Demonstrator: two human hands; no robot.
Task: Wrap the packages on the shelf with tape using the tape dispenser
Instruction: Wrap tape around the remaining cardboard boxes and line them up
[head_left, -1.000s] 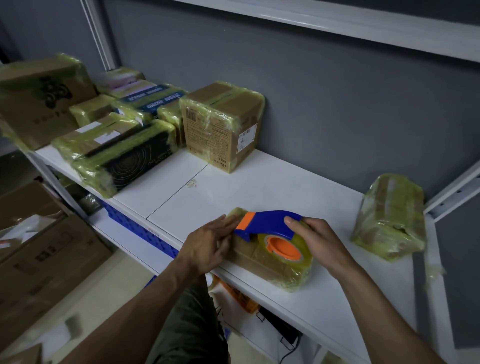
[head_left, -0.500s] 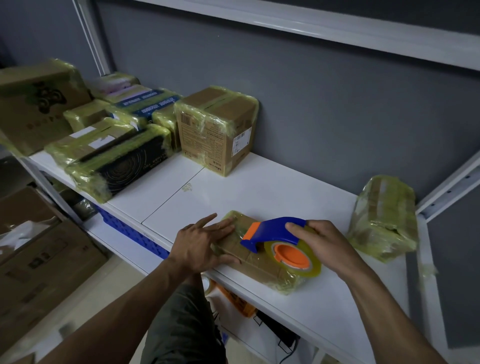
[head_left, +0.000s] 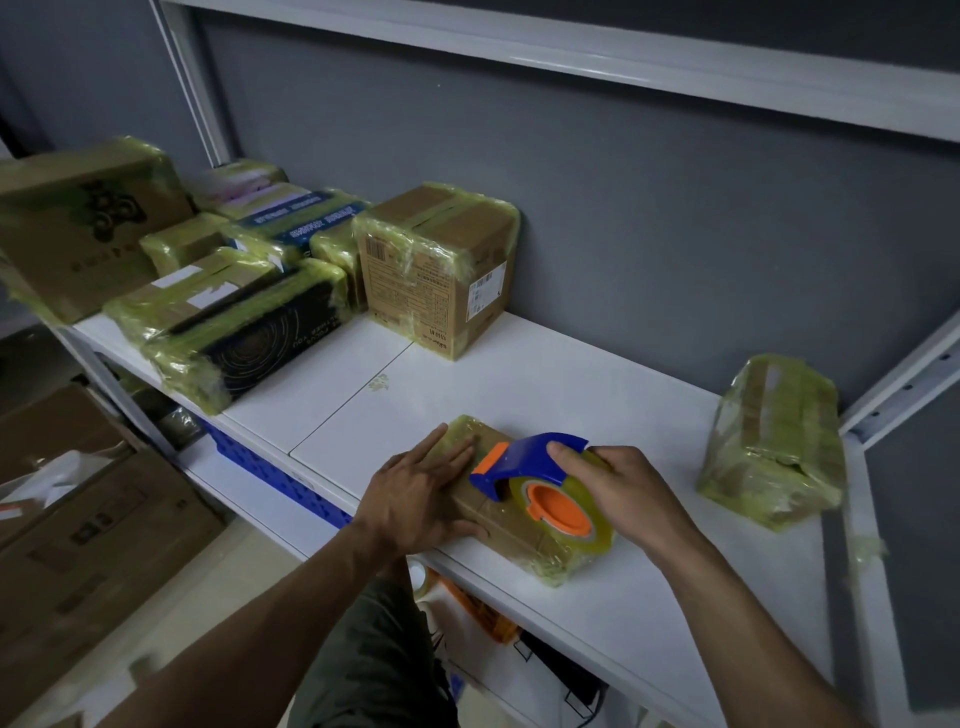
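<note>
While a flat left hand (head_left: 415, 499) steadies the package (head_left: 519, 540) at the front edge of the shelf (head_left: 571, 395), lower centre, the right hand (head_left: 623, 493) grips the tape dispenser (head_left: 524, 460) atop it, where a hard pull could drag the package off.

Ten tape-wrapped packages are counted on one shelf (head_left: 519, 384): eight in the left cluster (head_left: 249, 332) (overlap makes this uncertain), one front package (head_left: 530, 551), one right package (head_left: 774, 441). One tape dispenser (head_left: 524, 457) is noted, and two hands: left hand (head_left: 415, 493), right hand (head_left: 628, 499).
</note>
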